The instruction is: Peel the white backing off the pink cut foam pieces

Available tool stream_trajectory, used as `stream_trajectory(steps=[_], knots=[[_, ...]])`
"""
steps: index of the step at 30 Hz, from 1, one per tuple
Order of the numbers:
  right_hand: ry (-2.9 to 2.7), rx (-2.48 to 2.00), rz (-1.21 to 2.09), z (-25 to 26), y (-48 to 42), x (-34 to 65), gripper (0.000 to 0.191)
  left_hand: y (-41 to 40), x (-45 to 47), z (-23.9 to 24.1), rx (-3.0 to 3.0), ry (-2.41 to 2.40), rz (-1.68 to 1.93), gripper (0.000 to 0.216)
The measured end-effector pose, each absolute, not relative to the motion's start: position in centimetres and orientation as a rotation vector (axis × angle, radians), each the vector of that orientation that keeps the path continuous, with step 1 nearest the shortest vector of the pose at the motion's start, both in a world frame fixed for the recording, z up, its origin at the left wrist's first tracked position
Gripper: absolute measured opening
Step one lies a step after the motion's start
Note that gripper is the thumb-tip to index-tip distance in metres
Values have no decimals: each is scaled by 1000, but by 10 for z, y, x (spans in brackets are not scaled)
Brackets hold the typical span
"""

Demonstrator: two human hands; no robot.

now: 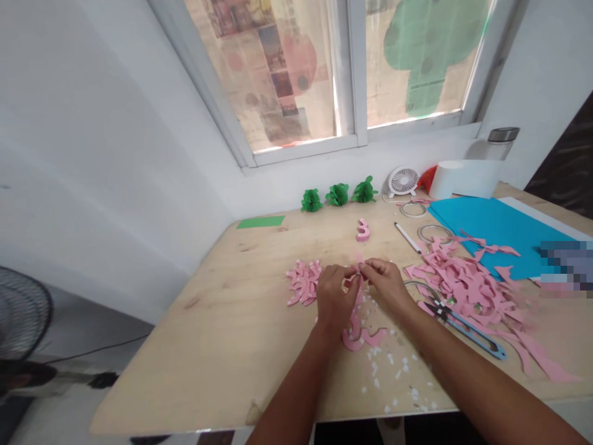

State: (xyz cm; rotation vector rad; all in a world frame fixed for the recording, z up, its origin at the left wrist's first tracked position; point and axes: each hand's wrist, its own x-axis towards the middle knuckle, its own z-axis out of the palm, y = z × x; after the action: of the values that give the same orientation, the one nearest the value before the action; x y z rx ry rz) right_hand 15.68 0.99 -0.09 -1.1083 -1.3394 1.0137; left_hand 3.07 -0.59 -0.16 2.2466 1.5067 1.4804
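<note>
My left hand (334, 298) and my right hand (386, 283) meet over the middle of the wooden table (222, 346). Both pinch a small pink foam piece (357, 271) between their fingertips. More pink foam cut-outs (359, 337) lie under my wrists. A pile of cut pink shapes (303, 282) lies just left of my left hand. Small white scraps (393, 364) are scattered near the front edge.
Pink foam offcuts (467, 290) and blue-handled scissors (467, 327) lie to the right, with blue paper (491, 228), tape rolls (413, 209) and a pen (407, 237) behind. A finished pink shape (363, 230), three green paper flowers (338, 194), a small fan (403, 182) and a green card (260, 222) sit near the wall.
</note>
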Motion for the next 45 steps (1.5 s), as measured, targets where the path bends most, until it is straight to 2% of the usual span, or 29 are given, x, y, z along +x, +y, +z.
stream_trajectory(steps=[12, 24, 33, 45], knots=[[-984, -998, 1407, 2, 6, 154, 28, -5, 30, -1, 2373, 1544, 1469, 4], [-1107, -1052, 1247, -4, 7, 154, 32, -7, 32, -1, 2307, 1596, 1495, 3], [-1086, -1066, 1264, -5, 8, 154, 25, -8, 34, 1, 2198, 1572, 1507, 4], [-1047, -1024, 1328, -1, 6, 154, 26, -8, 34, 0, 2112, 1551, 1549, 6]])
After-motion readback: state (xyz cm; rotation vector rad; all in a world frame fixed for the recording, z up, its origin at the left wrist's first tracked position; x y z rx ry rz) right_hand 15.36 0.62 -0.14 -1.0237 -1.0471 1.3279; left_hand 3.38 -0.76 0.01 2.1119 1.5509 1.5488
